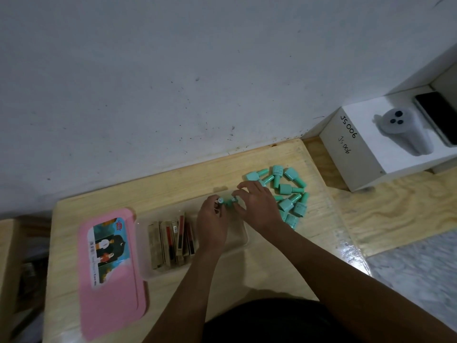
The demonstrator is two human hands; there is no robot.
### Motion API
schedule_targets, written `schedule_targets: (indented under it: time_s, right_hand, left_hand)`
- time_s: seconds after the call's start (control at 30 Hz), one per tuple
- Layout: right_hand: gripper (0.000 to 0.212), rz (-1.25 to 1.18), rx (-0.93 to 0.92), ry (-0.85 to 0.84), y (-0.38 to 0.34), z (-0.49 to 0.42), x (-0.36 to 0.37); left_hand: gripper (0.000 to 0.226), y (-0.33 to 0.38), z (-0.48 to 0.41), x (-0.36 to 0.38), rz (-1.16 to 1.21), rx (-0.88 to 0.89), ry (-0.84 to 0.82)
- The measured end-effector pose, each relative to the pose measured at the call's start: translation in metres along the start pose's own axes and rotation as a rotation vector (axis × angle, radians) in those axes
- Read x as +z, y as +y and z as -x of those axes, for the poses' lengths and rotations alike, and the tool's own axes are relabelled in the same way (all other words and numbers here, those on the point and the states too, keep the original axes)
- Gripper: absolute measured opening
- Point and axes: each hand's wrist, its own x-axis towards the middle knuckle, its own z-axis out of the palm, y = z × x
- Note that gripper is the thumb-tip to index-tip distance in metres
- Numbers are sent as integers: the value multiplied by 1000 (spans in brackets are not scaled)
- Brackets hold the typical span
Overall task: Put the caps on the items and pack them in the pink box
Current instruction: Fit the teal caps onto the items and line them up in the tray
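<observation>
Several teal nail-polish bottles (288,191) lie in a loose pile on the wooden table at the right. My left hand (213,219) grips one small teal bottle (220,201) by its top. Close beside it, my right hand (257,204) pinches another teal bottle (233,199). Both hands hover over the far right end of a clear plastic box (243,240). Several slim brown-and-red boxed items (171,241) stand in that box's left half. The pink lid (111,271) lies flat to the left of the box.
A white carton marked JS006 (351,142) stands at the right on a lower wooden surface, with a white round device (401,131) and a dark phone (437,115) on it. A grey wall runs along the table's far edge (173,167).
</observation>
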Motion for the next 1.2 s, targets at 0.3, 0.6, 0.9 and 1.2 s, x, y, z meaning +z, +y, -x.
schedule_targets:
  time_s: [0.3, 0.6, 0.9, 1.2]
  right_hand:
    - [23, -58, -34, 33, 8, 4, -8]
    - [22, -156, 360, 98, 61, 79, -47]
    - [21, -296, 724, -115, 133, 131, -49]
    - [32, -357, 781, -188, 149, 67, -44]
  left_hand:
    - [35, 7, 7, -6, -70, 65, 26]
    - [22, 37, 29, -7, -24, 261, -85]
    - [55, 63, 73, 60, -193, 155, -606]
    - [33, 60, 73, 93, -508, -72, -468]
